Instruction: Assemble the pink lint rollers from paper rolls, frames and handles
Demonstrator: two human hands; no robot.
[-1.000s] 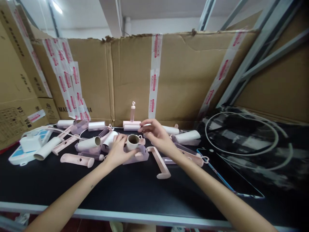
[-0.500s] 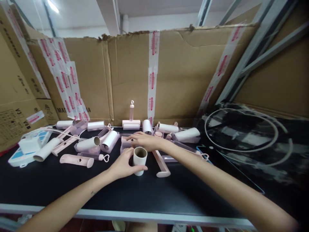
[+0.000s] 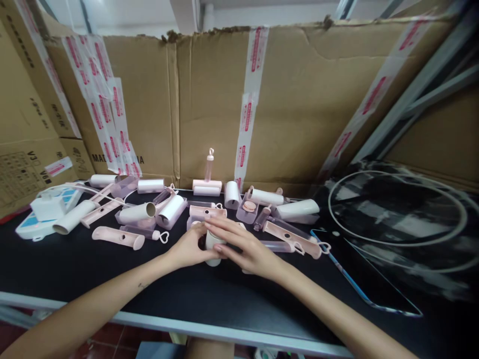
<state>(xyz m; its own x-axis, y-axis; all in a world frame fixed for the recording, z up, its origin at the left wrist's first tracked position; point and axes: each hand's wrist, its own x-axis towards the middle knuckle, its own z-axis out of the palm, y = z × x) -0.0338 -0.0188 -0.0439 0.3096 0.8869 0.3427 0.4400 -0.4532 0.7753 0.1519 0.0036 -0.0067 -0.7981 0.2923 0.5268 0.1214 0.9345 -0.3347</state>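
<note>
An upright white lint roller refill [image 3: 213,255] stands on the black table, mostly covered by my hands. My left hand [image 3: 190,248] is closed round its left side, thumb across the front. My right hand [image 3: 247,247] is bent over the refill's top and right side, fingers against it. The refill's upper opening is hidden, so I cannot see whether anything is between the right fingers and it. Just behind my hands sits a pink roller holder [image 3: 205,213] with a dark round hole. A translucent handle with a heart-shaped loop [image 3: 279,246] lies to the right.
Several white rolls, such as one roll [image 3: 136,213], lie among pink holders [image 3: 118,237] and translucent covers. An assembled lint roller [image 3: 207,187] stands at the back. A power strip [image 3: 45,225] is left; a tablet [image 3: 370,274] and coiled tube [image 3: 396,244] are right. Cardboard [image 3: 209,99] walls the back.
My right hand has come back from the pink parts behind and now lies over the refill's top. My left hand still holds the refill. The camera view has tilted down slightly.
</note>
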